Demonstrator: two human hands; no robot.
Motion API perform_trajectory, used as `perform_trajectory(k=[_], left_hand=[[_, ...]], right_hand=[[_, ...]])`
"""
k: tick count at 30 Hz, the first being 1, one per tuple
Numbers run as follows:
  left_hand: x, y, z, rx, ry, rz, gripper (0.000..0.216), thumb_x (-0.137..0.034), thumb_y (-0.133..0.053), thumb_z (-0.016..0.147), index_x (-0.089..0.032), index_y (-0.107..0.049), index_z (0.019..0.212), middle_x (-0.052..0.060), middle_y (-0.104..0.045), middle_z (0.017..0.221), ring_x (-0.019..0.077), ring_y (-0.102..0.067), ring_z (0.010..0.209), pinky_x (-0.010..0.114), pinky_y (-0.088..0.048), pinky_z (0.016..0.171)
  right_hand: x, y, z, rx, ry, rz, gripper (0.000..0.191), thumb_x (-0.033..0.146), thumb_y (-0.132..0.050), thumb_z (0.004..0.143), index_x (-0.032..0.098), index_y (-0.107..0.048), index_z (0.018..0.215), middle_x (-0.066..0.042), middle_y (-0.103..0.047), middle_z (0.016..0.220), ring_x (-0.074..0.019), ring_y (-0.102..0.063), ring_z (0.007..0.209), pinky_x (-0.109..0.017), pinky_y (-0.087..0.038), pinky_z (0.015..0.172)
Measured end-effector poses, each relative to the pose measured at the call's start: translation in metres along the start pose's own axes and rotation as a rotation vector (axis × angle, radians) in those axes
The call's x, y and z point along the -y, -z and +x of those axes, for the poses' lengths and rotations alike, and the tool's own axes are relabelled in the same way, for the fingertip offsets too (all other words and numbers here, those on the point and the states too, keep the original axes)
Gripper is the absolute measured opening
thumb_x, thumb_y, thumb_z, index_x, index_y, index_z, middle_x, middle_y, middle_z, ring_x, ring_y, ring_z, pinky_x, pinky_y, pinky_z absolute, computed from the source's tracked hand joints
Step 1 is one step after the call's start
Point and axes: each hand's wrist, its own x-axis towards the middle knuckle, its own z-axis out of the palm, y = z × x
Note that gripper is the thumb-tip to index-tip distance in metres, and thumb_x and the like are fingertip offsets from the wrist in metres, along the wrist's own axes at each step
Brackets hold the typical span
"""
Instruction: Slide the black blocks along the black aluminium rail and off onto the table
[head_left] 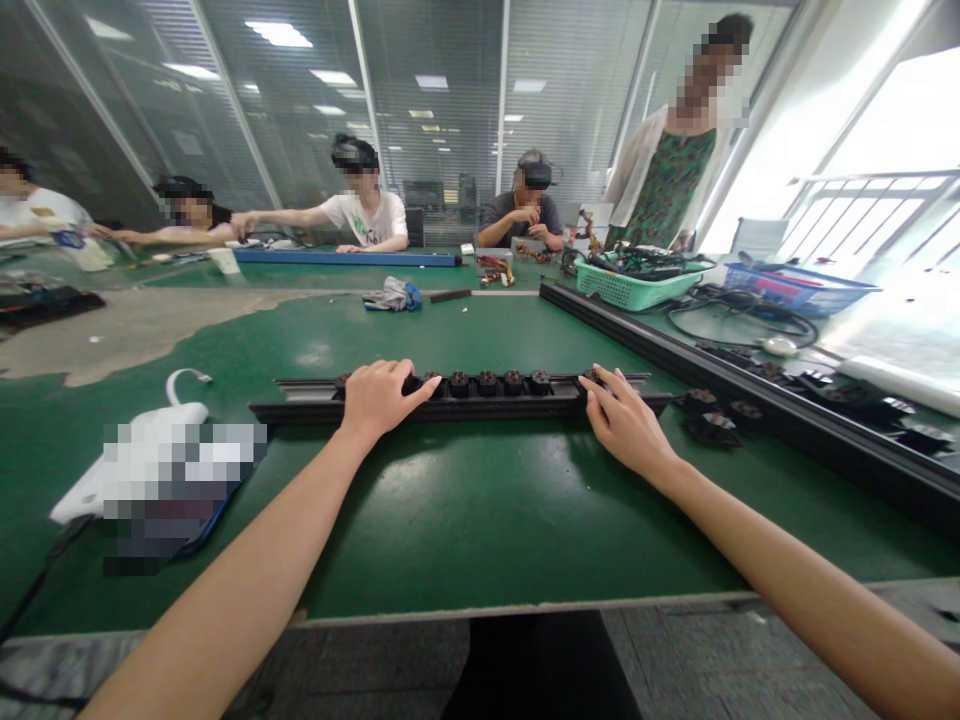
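Note:
A long black metal channel (487, 409) lies crosswise on the green table in front of me. Several black socket modules (487, 382) sit in a row inside it. My left hand (381, 395) grips the channel's left part from above, its fingers bent over the far side and its thumb pointing right over the modules. Toward the right end, my right hand (626, 420) has its thumb and fingers around another black socket module (592, 380), mostly hidden by the fingers. A gap in the row separates this module from the others.
Loose black modules (712, 425) lie to the right, beside a long black rail (750, 400). A green basket (637, 290) and blue basket (802, 290) stand behind. At left are a white device (142, 450) and a phone (217, 510). Several people sit or stand across the table.

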Motion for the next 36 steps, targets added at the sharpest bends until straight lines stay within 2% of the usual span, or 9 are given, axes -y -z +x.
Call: perform_trajectory(k=[7,24,29,36], left_hand=[[-0.0003,0.0006,0.0001,0.003,0.006,-0.006,0.062,-0.073,-0.033,0.092,-0.022,-0.067,0.090,0.012,-0.073,0.090,0.0299,-0.067,0.089,0.038,-0.043,0.072],[0.0002,0.0005,0.0003,0.001,-0.001,-0.010,0.060,-0.072,-0.034,0.092,-0.023,-0.067,0.089,0.011,-0.074,0.090,0.0302,-0.067,0.091,0.039,-0.044,0.073],[0.0002,0.0002,0.0000,-0.002,-0.007,-0.015,0.061,-0.073,-0.034,0.093,-0.022,-0.068,0.089,0.011,-0.074,0.090,0.0303,-0.067,0.091,0.039,-0.043,0.074],[-0.0005,0.0003,0.0000,-0.003,-0.002,-0.006,0.061,-0.073,-0.033,0.093,-0.022,-0.067,0.089,0.011,-0.074,0.091,0.0297,-0.067,0.091,0.039,-0.044,0.074]], right_hand=[[-0.0017,0.0001,0.0011,-0.009,0.006,0.013,0.049,0.035,-0.031,0.104,0.018,-0.061,0.138,-0.014,-0.054,0.147,-0.0301,-0.047,0.140,-0.057,-0.037,0.119],[-0.0030,-0.0009,0.0024,-0.022,0.009,0.015,0.051,0.034,-0.029,0.104,0.014,-0.058,0.142,-0.018,-0.055,0.144,-0.0299,-0.048,0.139,-0.057,-0.034,0.120],[-0.0033,0.0000,0.0023,-0.036,-0.009,0.029,0.051,0.034,-0.029,0.104,0.017,-0.057,0.143,-0.016,-0.056,0.144,-0.0307,-0.049,0.138,-0.060,-0.034,0.119],[-0.0010,0.0025,0.0039,-0.026,-0.012,0.017,0.050,0.033,-0.029,0.104,0.013,-0.060,0.138,-0.019,-0.057,0.142,-0.0293,-0.050,0.138,-0.056,-0.032,0.121]])
